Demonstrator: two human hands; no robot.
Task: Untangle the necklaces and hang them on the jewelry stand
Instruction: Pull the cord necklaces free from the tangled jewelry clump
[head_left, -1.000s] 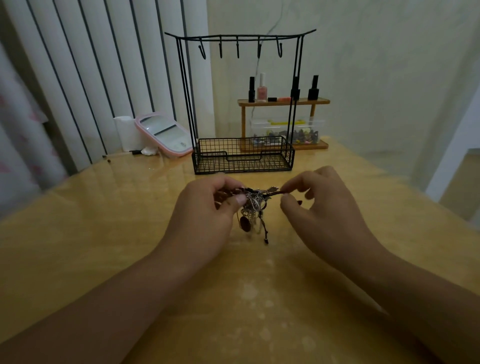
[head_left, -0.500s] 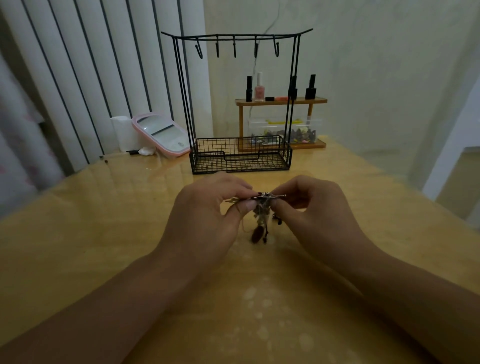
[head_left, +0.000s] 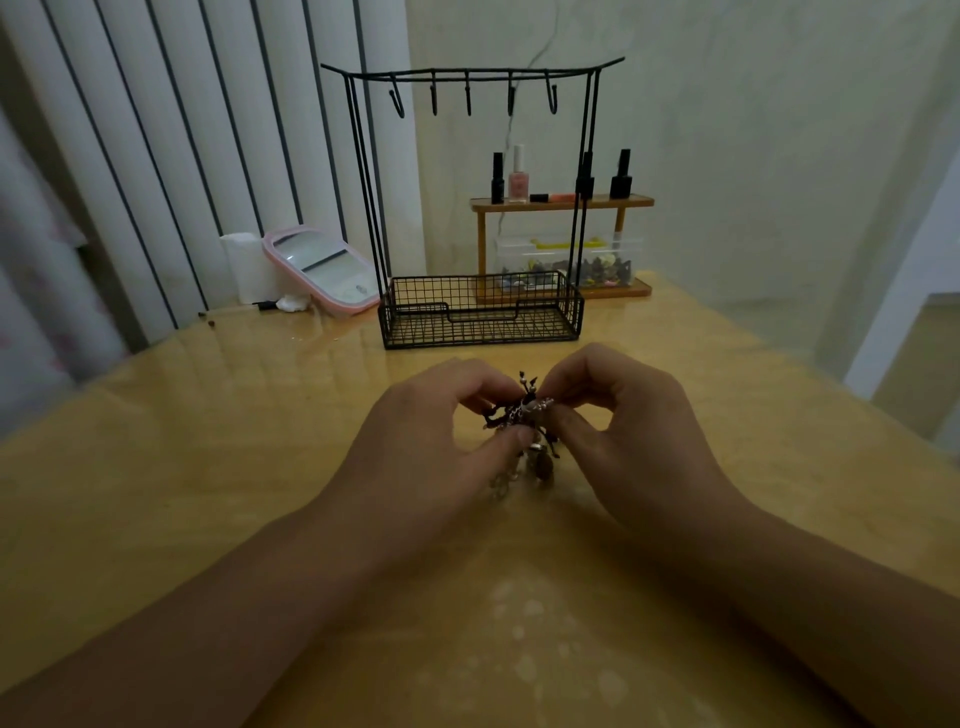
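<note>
Both hands, left (head_left: 441, 431) and right (head_left: 618, 431), pinch the necklaces (head_left: 522, 415) mid-table; stand (head_left: 480, 312) straight ahead, toward the far edge.

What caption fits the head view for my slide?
Both hands, left hand and right hand, pinch the tangled necklaces above the table, before the empty-hooked jewelry stand.

Pink mirror (head_left: 324, 270) leaned by blinds (head_left: 208, 130); polish bottles (head_left: 518, 174) set on wood shelf (head_left: 561, 202) w/ clear box (head_left: 566, 260) under.
</note>
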